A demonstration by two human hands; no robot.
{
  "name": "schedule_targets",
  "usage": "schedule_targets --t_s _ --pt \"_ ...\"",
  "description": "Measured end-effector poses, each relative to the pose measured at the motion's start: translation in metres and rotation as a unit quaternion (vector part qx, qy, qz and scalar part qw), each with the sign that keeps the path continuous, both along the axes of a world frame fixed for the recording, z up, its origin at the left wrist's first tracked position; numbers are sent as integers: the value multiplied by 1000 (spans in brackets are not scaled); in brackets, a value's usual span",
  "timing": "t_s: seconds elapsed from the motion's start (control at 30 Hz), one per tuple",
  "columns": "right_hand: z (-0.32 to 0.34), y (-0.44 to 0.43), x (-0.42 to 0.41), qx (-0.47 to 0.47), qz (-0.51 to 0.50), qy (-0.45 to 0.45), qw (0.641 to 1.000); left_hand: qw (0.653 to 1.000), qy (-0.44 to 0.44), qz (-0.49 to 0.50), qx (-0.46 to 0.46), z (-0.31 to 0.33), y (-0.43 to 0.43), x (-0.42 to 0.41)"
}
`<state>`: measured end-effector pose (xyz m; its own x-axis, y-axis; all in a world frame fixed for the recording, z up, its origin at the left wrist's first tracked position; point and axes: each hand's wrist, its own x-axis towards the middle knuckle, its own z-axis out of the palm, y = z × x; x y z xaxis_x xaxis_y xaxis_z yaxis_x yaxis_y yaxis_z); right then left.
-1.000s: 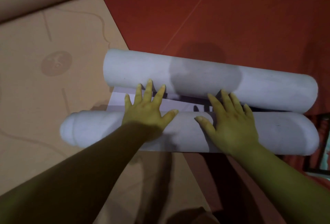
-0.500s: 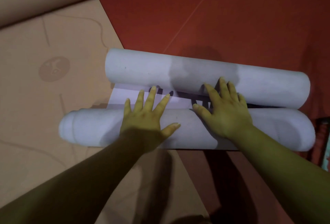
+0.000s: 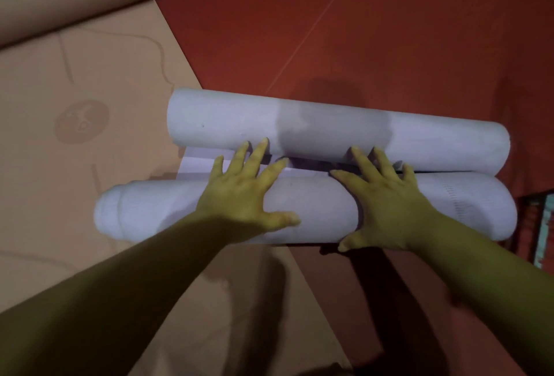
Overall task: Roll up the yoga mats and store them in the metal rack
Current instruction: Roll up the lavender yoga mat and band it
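The pale yoga mat (image 3: 449,147) is wound from both ends. Its near roll (image 3: 314,210) lies under the left hand (image 3: 242,195) and right hand (image 3: 386,207). Both are laid flat, fingers straight and spread apart, nothing gripped, probably so the roll is kept tight and pushed evenly. The far roll (image 3: 224,117) is touched by the fingertips. A thin flat strip (image 3: 201,162) is left beside the left little finger. A tan mat (image 3: 75,195) is spread further out on that side. No metal rack is seen.
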<state>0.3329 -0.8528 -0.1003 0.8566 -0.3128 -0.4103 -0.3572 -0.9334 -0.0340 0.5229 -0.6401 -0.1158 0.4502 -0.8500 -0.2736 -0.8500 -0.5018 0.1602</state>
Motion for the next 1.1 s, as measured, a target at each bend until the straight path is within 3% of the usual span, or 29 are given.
schedule_targets --t_s 0.27,0.43,0.6,0.7,0.87,1.1 --pt "-3 9 -7 -8 5 -66 998 997 2 -55 61 7 4 0" --pt "2 20 -11 3 1 -80 997 998 1 -54 6 11 11 -9" --pt "14 46 -35 56 -11 -28 998 996 57 -61 25 23 37 -29" --pt "22 68 -56 91 2 4 996 994 45 -85 -44 27 67 -56" --pt "20 97 -81 112 31 42 992 989 110 -64 77 30 101 -85" --pt "16 112 -90 63 -9 46 997 991 92 -66 76 21 104 -87"
